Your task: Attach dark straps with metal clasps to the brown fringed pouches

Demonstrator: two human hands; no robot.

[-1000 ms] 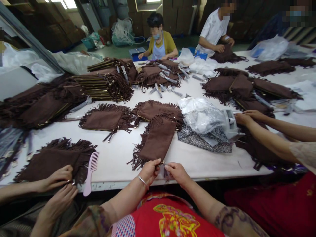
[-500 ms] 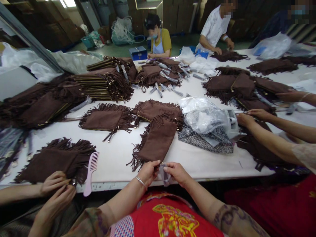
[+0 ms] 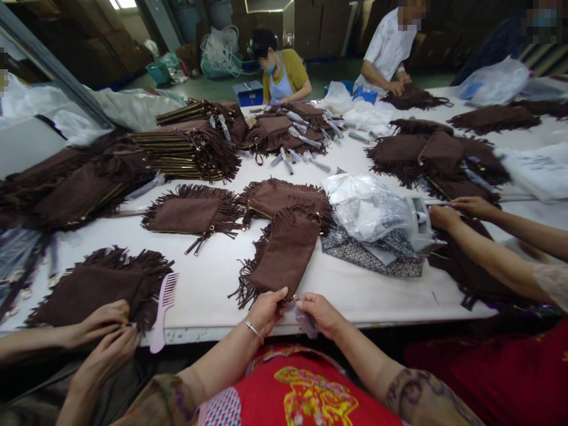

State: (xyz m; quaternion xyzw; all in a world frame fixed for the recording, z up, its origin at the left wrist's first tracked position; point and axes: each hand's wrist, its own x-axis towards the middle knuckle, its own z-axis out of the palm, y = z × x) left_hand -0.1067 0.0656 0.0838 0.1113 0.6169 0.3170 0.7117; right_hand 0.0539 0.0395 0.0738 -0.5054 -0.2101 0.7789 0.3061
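Note:
A brown fringed pouch lies at the table's front edge, its lower corner between my two hands. My left hand, with a bracelet at the wrist, is closed on that corner. Just to its right, my right hand pinches a small metal clasp at the corner. Below the fingers hangs a thin translucent plastic piece. Behind the pouch, and partly under it, is another fringed pouch; a third pouch with tassels lies to the left.
A pink comb lies at the front left, beside a co-worker's hands. Clear plastic bags sit on speckled fabric at the right, near another person's hands. Stacked pouches stand behind. People work across the table.
The plastic piece below my hands has shifted slightly right and the clasp now shows. The co-worker's hands at left have moved a little. A hand at the far right has gone from view.

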